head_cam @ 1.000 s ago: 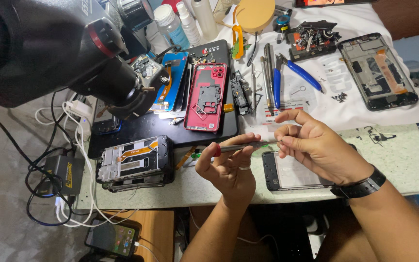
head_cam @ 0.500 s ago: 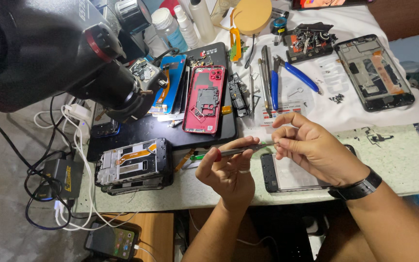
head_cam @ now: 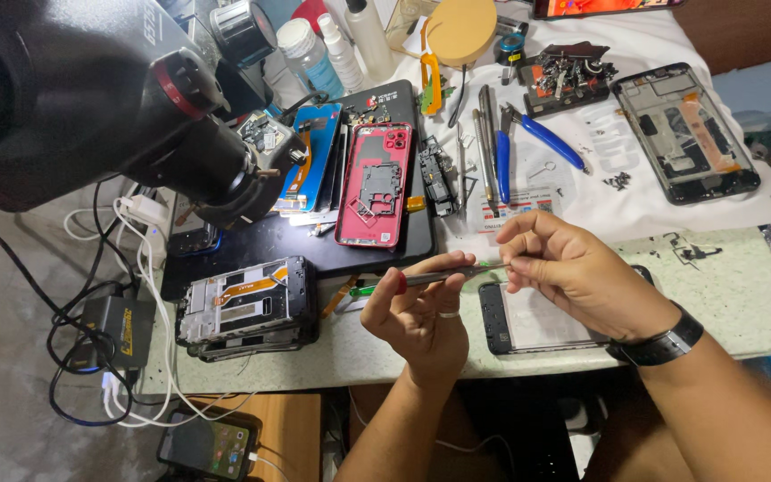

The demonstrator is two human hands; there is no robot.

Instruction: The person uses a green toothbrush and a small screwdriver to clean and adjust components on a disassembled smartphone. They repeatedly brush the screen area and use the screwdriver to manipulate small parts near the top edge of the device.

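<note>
— Where's the screwdriver [head_cam: 430, 278]?
— Held crosswise above the bench [head_cam: 742, 303] edge. Left hand [head_cam: 417, 312] closed on its handle; right hand [head_cam: 573, 272] pinches the tip.
— And the phone [head_cam: 533, 321]?
— Directly beneath the right hand.

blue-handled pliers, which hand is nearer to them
Right. The right hand sits just below the blue-handled pliers, pinching the screwdriver tip; the left hand is lower and further left.
</note>
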